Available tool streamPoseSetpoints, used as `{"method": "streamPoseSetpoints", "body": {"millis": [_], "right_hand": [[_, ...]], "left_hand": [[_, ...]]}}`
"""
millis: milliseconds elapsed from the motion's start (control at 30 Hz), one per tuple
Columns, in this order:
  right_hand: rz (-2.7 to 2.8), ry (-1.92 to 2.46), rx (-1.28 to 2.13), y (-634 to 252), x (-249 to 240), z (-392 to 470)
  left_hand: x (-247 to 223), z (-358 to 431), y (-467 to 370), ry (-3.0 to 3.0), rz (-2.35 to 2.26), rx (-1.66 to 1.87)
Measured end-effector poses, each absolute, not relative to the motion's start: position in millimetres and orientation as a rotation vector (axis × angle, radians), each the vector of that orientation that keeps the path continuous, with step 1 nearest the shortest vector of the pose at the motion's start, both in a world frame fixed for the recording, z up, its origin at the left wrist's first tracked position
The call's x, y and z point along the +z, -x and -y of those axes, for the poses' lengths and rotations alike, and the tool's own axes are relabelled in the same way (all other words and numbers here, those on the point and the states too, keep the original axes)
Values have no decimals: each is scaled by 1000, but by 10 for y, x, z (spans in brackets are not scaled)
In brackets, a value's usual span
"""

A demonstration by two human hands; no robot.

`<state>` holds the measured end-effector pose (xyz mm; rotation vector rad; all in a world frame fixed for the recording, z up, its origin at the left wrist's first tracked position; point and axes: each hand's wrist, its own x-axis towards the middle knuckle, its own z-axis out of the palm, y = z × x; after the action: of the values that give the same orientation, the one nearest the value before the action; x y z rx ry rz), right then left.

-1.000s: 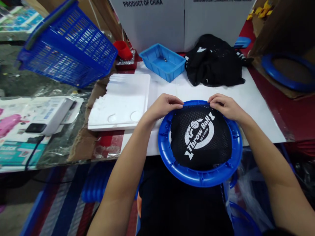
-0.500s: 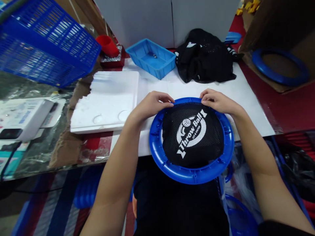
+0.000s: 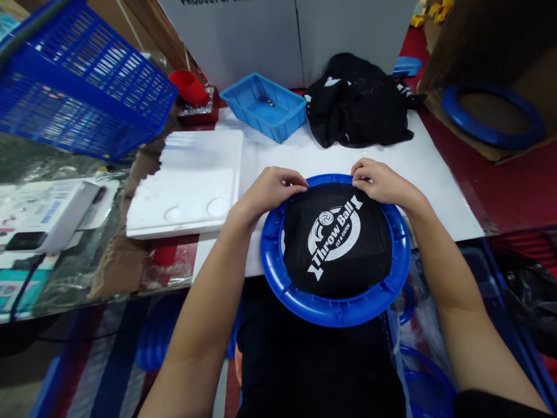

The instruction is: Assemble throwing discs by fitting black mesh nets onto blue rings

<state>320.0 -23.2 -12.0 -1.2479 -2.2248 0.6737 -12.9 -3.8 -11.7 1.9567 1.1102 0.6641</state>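
Observation:
A blue plastic ring (image 3: 287, 290) lies tilted at the table's near edge, partly over my lap. Inside it is a round piece of black mesh fabric (image 3: 369, 255) with a white "Throw Ball" print. My left hand (image 3: 278, 188) is closed, thumb and fingers pinching the mesh edge at the ring's upper left. At the upper right my right hand (image 3: 376, 181) pinches the same edge, also closed. Between the two hands the mesh's top edge runs along the ring's inner rim. The fingertips partly hide the gripped cloth.
Behind the ring sit a light-blue bin (image 3: 270, 116) with small metal bits and a pile of black mesh (image 3: 357, 107). To the left are a white foam slab (image 3: 191, 174), a red cup (image 3: 189, 88) and a blue basket (image 3: 87, 87). Another blue ring (image 3: 452, 113) lies in a carton at right.
Both hands keep their pinch at the far side of the ring, with only slight finger movement. The view has shifted a little.

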Motion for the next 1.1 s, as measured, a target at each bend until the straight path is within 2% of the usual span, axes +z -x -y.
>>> {"method": "streamPoseSetpoints", "body": {"millis": [133,300,533,667,900,1100], "right_hand": [[2136,1151,728,-3145,-105,256],[2241,1039,590,-3049,-155,272],[2160,1039,673,-2982,-120,273],[2108,1073,801,-2979,-133,215],[1851,1219,1264,-2987,-169,73],[1838,1299,1295,-2933,-153,36]], "left_hand": [[-41,97,10,-2095,-1032,679],[-64,139,-180,-2363,-964,670],[-71,74,-120,-2018,-1049,705],[-89,18,-71,-1869,-1061,751],[-157,-14,-86,-1839,-1103,771],[-186,-5,-38,-1728,-1113,730]]}}
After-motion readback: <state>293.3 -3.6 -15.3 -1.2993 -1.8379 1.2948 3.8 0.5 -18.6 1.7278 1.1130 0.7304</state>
